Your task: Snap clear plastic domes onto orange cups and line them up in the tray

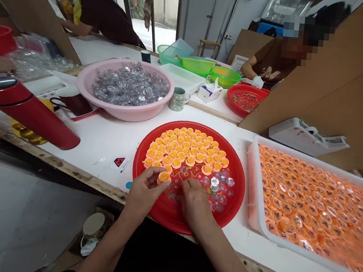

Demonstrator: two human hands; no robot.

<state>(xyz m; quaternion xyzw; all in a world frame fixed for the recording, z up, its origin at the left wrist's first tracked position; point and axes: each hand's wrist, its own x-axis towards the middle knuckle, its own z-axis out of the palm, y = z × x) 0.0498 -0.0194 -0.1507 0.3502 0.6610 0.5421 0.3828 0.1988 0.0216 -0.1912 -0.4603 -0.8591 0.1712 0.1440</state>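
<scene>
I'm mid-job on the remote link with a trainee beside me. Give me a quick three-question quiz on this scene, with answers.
1. What does the left hand pinch?
A) a tissue box
B) an orange piece
C) a flask

2. True or false: the clear discs lie on the right-hand side of the red tray.

3. Fill in the colour: the patterned mug stands beside the ____ basin heaped with clear pieces.

Key: 1 B; 2 true; 3 pink.
</scene>
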